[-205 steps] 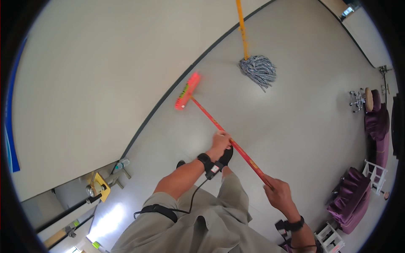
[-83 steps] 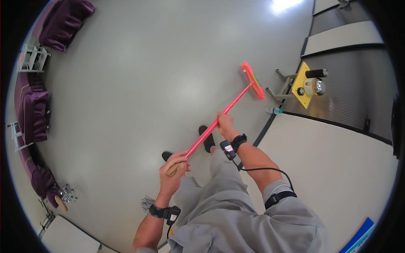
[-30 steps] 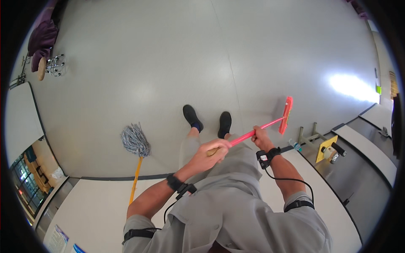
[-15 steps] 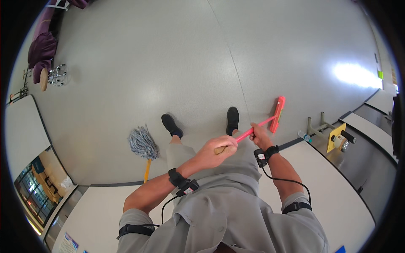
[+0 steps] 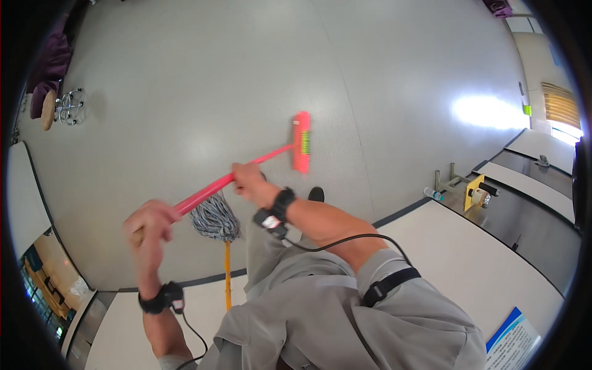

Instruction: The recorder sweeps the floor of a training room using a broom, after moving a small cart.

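A broom with a red head [image 5: 301, 142] and a long red handle slants across the view in front of me, its head at the far right end over the grey floor. My left hand [image 5: 150, 225] wraps round the handle near its tan end and is a little blurred. Farther along the handle, closer to the head, my right hand [image 5: 250, 180] is closed on it too. Beneath the handle, between my hands, lies the grey string head of a mop [image 5: 214, 217]. The mop's yellow handle runs down toward me and leans on the white tabletop's edge.
White tabletops [image 5: 425, 246] spread on both sides of me. At right stand a yellow plate with a black-handled fixture [image 5: 478, 192] and a clear bottle [image 5: 433, 193]. A stool with a metal base [image 5: 68, 106] is at far left. A printed sheet [image 5: 513, 339] lies at lower right.
Both hands have swung the broom to the left, and its head has moved left from my right side to in front of me. My hands are now farther apart on the handle.
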